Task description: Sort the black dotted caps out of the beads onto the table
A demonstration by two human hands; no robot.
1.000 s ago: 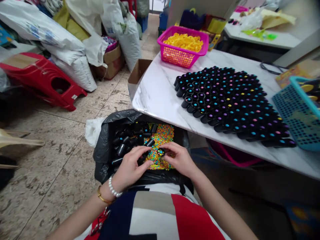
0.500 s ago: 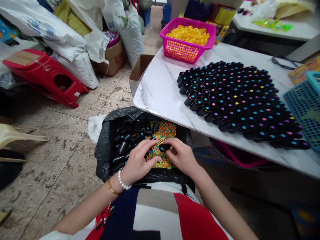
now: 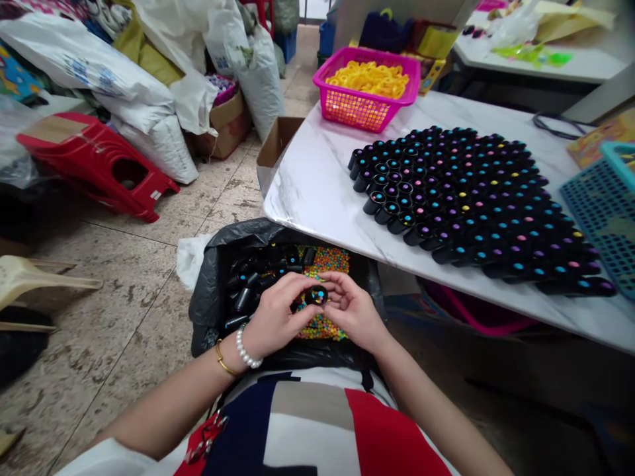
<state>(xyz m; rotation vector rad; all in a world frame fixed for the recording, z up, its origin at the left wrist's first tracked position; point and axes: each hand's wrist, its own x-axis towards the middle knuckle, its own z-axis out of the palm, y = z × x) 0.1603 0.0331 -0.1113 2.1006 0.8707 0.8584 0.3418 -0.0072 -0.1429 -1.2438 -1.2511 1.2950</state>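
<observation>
My left hand (image 3: 275, 316) and my right hand (image 3: 350, 311) meet over a box lined with a black bag (image 3: 206, 291) on my lap. Together their fingertips pinch a small black tube (image 3: 315, 295) with a blue dot in its end. The box holds loose black tubes (image 3: 248, 281) on the left and a heap of small coloured beads (image 3: 325, 261) on the right. On the white table (image 3: 312, 185) stands a large block of black tubes (image 3: 466, 198), upright, each with a coloured dot on top.
A pink basket of yellow rings (image 3: 370, 82) sits at the table's far end. A blue basket (image 3: 602, 205) is at the right edge. A cardboard box (image 3: 275, 142) stands beside the table. A red stool (image 3: 94, 162) and white sacks (image 3: 124, 86) lie on the floor at left.
Both hands have drawn closer together and lifted slightly off the beads. The black tube, held earlier mainly by the right hand, is now pinched between both.
</observation>
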